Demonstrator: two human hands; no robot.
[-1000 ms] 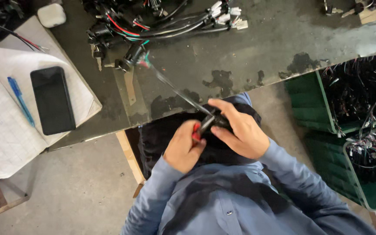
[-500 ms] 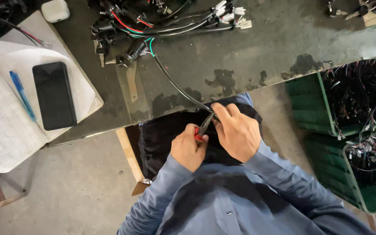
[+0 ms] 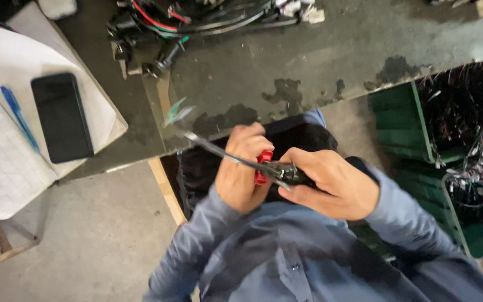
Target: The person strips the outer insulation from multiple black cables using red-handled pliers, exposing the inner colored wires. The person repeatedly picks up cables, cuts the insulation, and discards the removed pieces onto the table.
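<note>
My left hand (image 3: pixel 242 168) is closed around a red-handled tool (image 3: pixel 263 165) held over my lap. My right hand (image 3: pixel 331 182) grips a black cable (image 3: pixel 211 148) at a dark connector end beside the tool. The cable runs up and left from my hands, blurred by motion, and ends in green and pale wire tips (image 3: pixel 175 111) lifted above the dark workbench (image 3: pixel 308 61). Both hands sit close together, almost touching, just below the bench's front edge.
A bundle of black, red and green wiring harnesses (image 3: pixel 197 22) lies at the back of the bench. On the left are white papers (image 3: pixel 6 151) with a black phone (image 3: pixel 61 117) and a blue pen (image 3: pixel 19 117). Green crates (image 3: pixel 403 123) full of wires stand at right.
The cable's far end has come away from the harness pile and swung toward me. My hands have shifted slightly lower with the tool and cable.
</note>
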